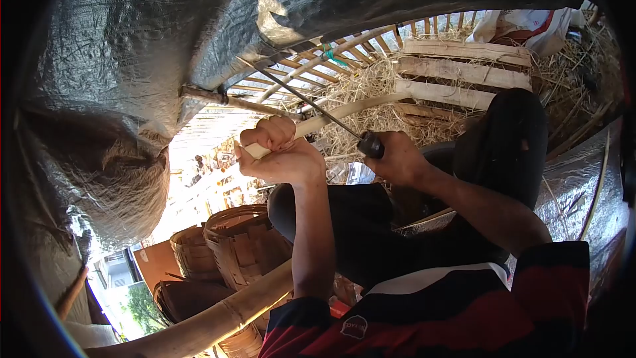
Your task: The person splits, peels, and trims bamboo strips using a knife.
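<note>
- Tan strip (364, 105) of wood or bamboo, long and slim: near end in the left hand, the rest slanting up and away over straw toward stacked planks.
- Left hand (298, 159): palm turned up, fingers curled closely around the strip's near end, forearm almost upright in view.
- Right hand (401, 159): fist wrapped about the dark handle (371, 145) of a long, narrow blade (291, 89).
- Blade points up and leftward, its line crossing the strip between the two hands — cannot tell whether steel and strip touch.
- Straw (361, 79): loose and dry, a heap beyond the hands.
- Planks (464, 69): several rough, pale boards lying side by side on the straw; white sack (530, 26) just behind them.
- Slatted fence (377, 43): curves behind the straw, turquoise tie (333, 58) knotted on it.
- Dark tarp (132, 33): hangs overhead and down the left side, creased, sunlit in patches.
- Woven baskets (242, 242): grouped at lower left, below the left hand; thick bamboo pole (199, 328) runs in front of them.
- Person seated — dark trousers (510, 146), knees bent, striped red-and-navy shirt (430, 318).
</note>
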Demonstrator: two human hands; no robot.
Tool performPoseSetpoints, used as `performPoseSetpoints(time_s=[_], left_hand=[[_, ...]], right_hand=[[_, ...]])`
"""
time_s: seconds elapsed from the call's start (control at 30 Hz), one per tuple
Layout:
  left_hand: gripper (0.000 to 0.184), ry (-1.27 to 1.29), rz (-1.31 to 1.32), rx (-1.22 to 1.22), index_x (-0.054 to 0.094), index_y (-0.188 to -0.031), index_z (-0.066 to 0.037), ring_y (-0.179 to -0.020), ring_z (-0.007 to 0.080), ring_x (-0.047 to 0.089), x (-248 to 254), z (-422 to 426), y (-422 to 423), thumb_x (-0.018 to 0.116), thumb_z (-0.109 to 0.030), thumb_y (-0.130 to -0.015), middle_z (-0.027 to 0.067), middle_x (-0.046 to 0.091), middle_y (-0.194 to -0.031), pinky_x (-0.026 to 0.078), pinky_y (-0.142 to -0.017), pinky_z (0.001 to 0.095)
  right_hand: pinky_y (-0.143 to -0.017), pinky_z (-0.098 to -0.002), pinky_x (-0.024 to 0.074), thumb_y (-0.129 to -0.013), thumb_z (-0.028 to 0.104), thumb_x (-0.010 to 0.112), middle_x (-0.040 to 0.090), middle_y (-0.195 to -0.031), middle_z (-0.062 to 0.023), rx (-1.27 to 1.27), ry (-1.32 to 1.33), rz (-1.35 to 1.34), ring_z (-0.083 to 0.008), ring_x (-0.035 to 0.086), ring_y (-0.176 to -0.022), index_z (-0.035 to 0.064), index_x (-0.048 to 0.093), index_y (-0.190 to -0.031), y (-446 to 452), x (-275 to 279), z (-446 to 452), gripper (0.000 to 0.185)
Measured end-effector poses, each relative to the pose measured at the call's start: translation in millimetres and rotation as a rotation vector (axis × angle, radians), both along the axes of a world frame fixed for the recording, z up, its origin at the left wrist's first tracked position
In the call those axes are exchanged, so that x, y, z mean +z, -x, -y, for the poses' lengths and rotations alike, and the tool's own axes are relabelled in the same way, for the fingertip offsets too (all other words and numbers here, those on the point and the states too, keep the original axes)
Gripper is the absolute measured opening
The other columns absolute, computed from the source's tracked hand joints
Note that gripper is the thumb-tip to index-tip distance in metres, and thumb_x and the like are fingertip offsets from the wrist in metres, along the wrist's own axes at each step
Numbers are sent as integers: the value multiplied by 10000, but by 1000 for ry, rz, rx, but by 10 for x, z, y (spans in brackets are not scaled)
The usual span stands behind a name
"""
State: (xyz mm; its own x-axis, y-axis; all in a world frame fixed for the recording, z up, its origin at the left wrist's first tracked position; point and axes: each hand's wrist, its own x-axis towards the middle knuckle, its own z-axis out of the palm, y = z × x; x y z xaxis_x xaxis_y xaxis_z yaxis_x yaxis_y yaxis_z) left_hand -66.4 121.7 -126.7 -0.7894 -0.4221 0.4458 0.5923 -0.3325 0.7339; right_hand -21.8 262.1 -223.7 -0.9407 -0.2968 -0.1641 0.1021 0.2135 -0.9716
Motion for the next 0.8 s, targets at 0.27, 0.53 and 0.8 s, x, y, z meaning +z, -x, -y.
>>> performPoseSetpoints(time_s=[0.27, 0.53, 0.8], left_hand=[[414, -9, 44, 90, 243, -606, -138, -493, 109, 159, 36, -81, 26, 308, -377, -938, -21, 182, -518, 148, -486, 274], [409, -17, 77, 121, 232, -603, -150, -481, 113, 149, 25, -46, 54, 308, -377, -934, -28, 172, -511, 145, -481, 270], [413, -24, 81, 145, 221, -602, -151, -492, 107, 134, 69, -87, 35, 326, -384, -927, -28, 150, -508, 139, -486, 273]], right_hand=[[-678, -424, 508, -726, 157, 638, 631, -719, -200, -11, 42, 76, -374, 637, -714, 21, 625, -868, 26, -79, 79, 196], [-687, -442, 522, -742, 164, 622, 635, -712, -203, -41, -13, -45, -378, 644, -715, 28, 636, -874, 14, -134, 123, 190], [-676, -440, 512, -733, 154, 626, 634, -725, -211, -24, 54, -109, -389, 636, -710, 33, 636, -859, 19, -218, 128, 175]])
